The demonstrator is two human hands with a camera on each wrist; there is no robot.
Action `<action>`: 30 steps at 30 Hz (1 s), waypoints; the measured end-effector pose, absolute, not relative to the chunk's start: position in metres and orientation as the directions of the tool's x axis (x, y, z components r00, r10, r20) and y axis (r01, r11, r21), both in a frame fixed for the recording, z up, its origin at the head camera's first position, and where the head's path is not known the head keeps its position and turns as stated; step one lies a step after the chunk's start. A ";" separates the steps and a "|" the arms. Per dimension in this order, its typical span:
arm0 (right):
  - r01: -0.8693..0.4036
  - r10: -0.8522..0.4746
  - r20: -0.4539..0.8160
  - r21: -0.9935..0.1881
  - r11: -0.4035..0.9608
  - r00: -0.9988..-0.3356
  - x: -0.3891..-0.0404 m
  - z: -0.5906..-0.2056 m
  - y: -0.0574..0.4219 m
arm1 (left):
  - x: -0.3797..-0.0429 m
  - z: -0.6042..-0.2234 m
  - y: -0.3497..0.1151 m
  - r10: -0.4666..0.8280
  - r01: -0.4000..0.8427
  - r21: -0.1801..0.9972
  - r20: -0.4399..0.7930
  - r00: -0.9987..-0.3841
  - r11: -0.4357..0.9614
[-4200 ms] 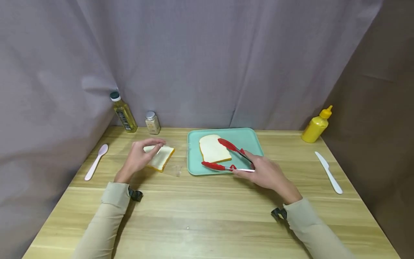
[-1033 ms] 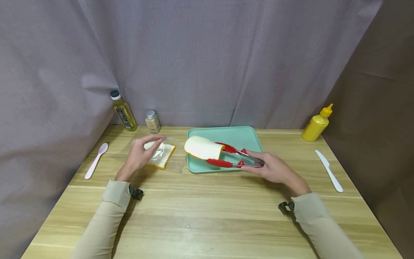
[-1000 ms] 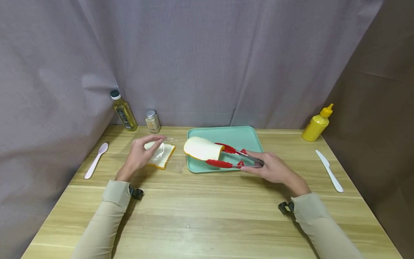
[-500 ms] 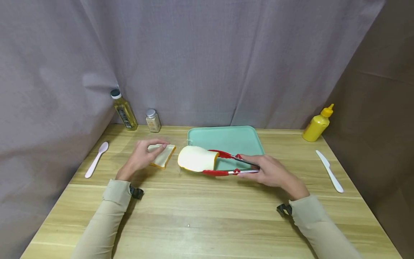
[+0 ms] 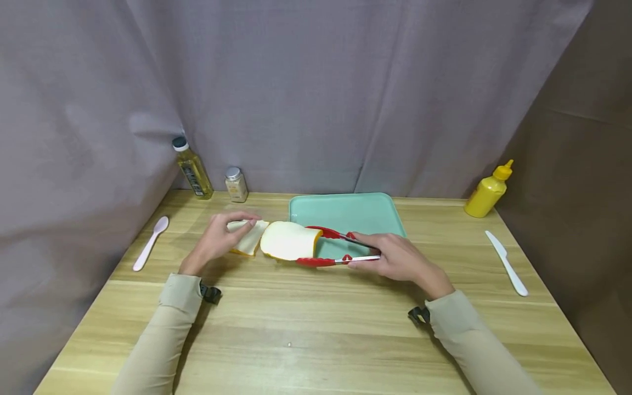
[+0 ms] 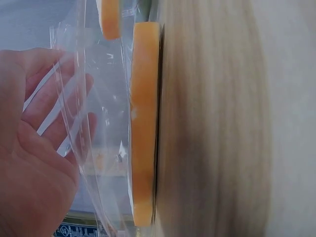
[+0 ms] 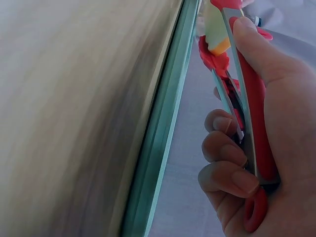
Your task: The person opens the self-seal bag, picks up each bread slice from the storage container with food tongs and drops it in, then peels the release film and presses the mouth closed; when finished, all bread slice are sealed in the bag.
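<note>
My left hand (image 5: 217, 238) pinches the upper film of a clear plastic bag (image 6: 106, 84) between thumb and fingertips, lifting it off the table. Inside that bag a white bread slice (image 5: 249, 238) with an orange crust lies flat; in the left wrist view its crust edge (image 6: 144, 123) runs along the tabletop. My right hand (image 5: 402, 260) grips red-tipped metal tongs (image 5: 316, 263), fingers curled round the handles. Between the tong tips another bread slice (image 5: 288, 240) is squeezed into a bend. Its left end overlaps the bagged slice's right edge in the head view.
A mint-green tray (image 5: 345, 209) lies behind the tongs. At the back left stand an oil bottle (image 5: 194, 173) and a small seasoning jar (image 5: 236, 185); a spoon (image 5: 150, 244) lies at left. At right are a yellow squeeze bottle (image 5: 486, 192) and a white knife (image 5: 507, 263).
The tongs have gripped the slice from the tray, bent it and carried it left to the bag. The left hand has stayed nearly in place on the bag.
</note>
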State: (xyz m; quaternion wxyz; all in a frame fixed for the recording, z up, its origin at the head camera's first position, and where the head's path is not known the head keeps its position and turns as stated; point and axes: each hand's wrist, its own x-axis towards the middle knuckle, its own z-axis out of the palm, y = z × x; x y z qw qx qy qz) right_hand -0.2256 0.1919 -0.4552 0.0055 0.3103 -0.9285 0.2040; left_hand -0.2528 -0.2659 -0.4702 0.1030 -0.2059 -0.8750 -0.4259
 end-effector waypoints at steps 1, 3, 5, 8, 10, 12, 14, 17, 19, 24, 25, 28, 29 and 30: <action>-0.580 -0.575 0.139 -0.377 0.722 -0.806 -0.227 -0.455 0.190 | -0.253 -0.470 -0.265 0.273 0.449 0.704 0.356 -0.894 0.550; -0.580 -0.577 0.137 -0.383 0.719 -0.805 -0.229 -0.456 0.186 | -0.253 -0.470 -0.265 0.273 0.450 0.707 0.358 -0.893 0.545; -0.579 -0.578 0.134 -0.390 0.716 -0.805 -0.232 -0.457 0.181 | -0.253 -0.471 -0.265 0.269 0.449 0.709 0.359 -0.894 0.544; -0.578 -0.577 0.138 -0.402 0.710 -0.805 -0.235 -0.458 0.174 | -0.253 -0.471 -0.265 0.266 0.447 0.713 0.359 -0.895 0.541; -0.580 -0.578 0.144 -0.410 0.704 -0.803 -0.237 -0.459 0.169 | -0.253 -0.471 -0.265 0.264 0.447 0.714 0.361 -0.894 0.539; -0.578 -0.578 0.144 -0.423 0.698 -0.803 -0.239 -0.459 0.164 | -0.253 -0.470 -0.265 0.261 0.447 0.715 0.363 -0.894 0.537; -0.577 -0.578 0.142 -0.426 0.697 -0.804 -0.242 -0.460 0.159 | -0.253 -0.470 -0.265 0.261 0.449 0.718 0.365 -0.894 0.533; -0.576 -0.582 0.133 -0.431 0.695 -0.802 -0.244 -0.460 0.153 | -0.253 -0.470 -0.264 0.260 0.446 0.722 0.362 -0.895 0.529; -0.576 -0.585 0.127 -0.428 0.696 -0.801 -0.246 -0.460 0.149 | -0.253 -0.469 -0.264 0.261 0.445 0.723 0.361 -0.895 0.529; -0.579 -0.594 0.118 -0.433 0.690 -0.796 -0.248 -0.462 0.139 | -0.252 -0.468 -0.263 0.256 0.443 0.720 0.361 -0.896 0.534; -0.581 -0.596 0.118 -0.433 0.689 -0.795 -0.248 -0.463 0.137 | -0.252 -0.468 -0.263 0.256 0.442 0.719 0.361 -0.897 0.536; -0.587 -0.601 0.120 -0.431 0.685 -0.790 -0.250 -0.465 0.131 | -0.251 -0.468 -0.263 0.251 0.436 0.721 0.356 -0.900 0.539; -0.587 -0.602 0.120 -0.432 0.685 -0.790 -0.250 -0.465 0.129 | -0.251 -0.469 -0.263 0.249 0.432 0.721 0.354 -0.902 0.541; -0.588 -0.603 0.118 -0.432 0.684 -0.789 -0.250 -0.465 0.126 | -0.251 -0.469 -0.263 0.247 0.430 0.721 0.353 -0.903 0.544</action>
